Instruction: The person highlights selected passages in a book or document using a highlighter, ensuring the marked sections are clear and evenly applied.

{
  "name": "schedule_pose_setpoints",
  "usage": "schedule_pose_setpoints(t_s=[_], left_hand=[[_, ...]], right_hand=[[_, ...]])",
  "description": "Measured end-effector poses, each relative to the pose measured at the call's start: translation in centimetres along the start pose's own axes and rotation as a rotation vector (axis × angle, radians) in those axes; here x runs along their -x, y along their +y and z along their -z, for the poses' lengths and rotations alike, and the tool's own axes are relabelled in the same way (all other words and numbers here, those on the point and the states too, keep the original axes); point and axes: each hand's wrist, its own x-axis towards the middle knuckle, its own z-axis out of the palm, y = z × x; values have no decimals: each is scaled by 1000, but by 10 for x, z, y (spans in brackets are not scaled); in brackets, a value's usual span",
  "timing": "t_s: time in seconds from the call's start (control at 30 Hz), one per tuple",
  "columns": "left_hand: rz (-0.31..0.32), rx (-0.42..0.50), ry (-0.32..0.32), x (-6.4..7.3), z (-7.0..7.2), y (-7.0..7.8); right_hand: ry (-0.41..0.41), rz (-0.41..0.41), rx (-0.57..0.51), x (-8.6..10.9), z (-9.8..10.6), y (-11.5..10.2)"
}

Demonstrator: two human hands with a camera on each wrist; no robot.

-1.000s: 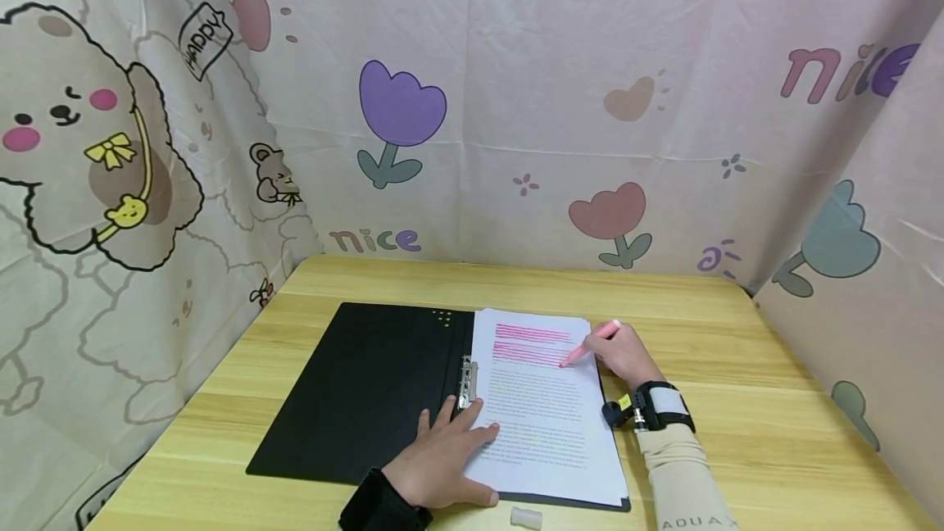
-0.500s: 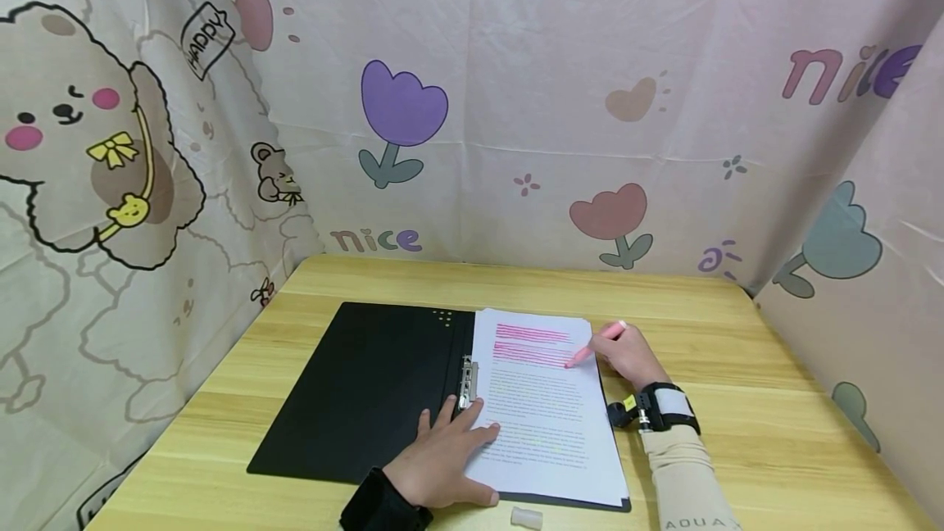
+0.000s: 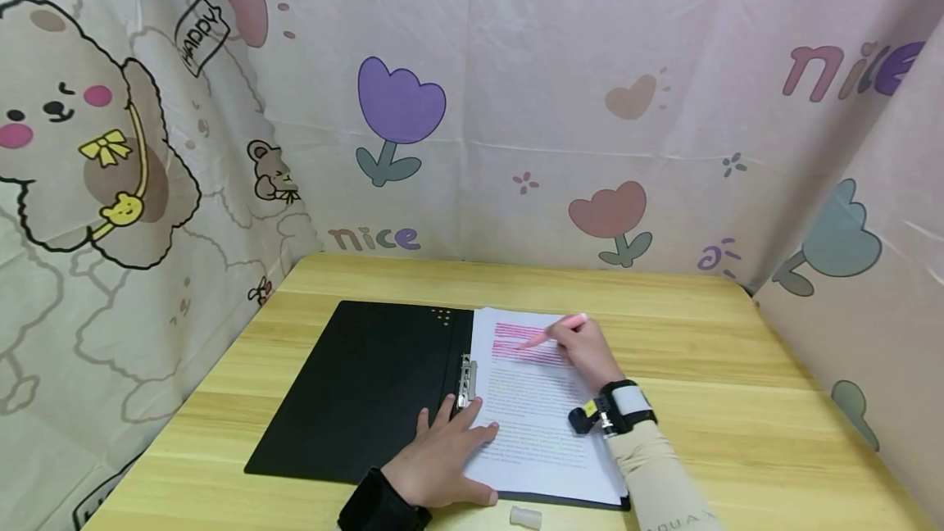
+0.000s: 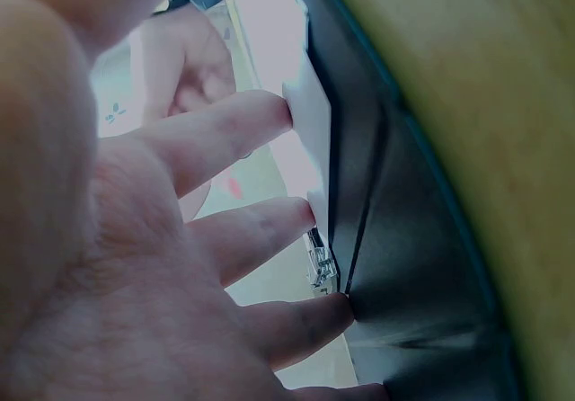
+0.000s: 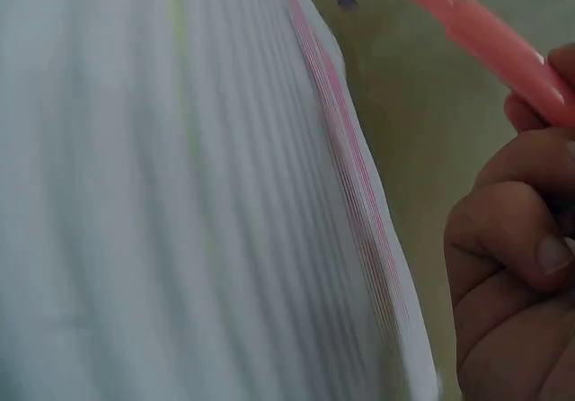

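My right hand [image 3: 590, 353] grips a pink highlighter [image 3: 555, 329], its tip over the upper lines of a printed sheet [image 3: 527, 433]. In the right wrist view the highlighter [image 5: 503, 50] shows its bright tip raised off the page. Pink strokes cover several upper lines of text. The sheet lies on the right side of an open black clipboard folder [image 3: 361, 392], beside its metal clip [image 3: 466, 382]. With fingers spread, my left hand [image 3: 442, 457] rests across the lower left of the sheet and the folder's spine; the left wrist view shows its fingertips at the paper and folder.
A pale highlighter cap [image 3: 526, 518] lies on the wooden table [image 3: 708, 416] near its front, just below the folder. A printed fabric curtain [image 3: 501, 105] hangs behind the table and along both sides.
My right hand first slides slightly right along a line with the highlighter, then moves left and a little up over the sheet. My left hand stays in place.
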Motion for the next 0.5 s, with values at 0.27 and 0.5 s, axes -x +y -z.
schedule_pose_setpoints(t_s=[0.27, 0.5], left_hand=[[10, -27, -16, 0, 2, 1], [9, -28, -13, 0, 3, 2]], right_hand=[[18, -46, -2, 0, -32, 12], [-101, -8, 59, 0, -28, 12]])
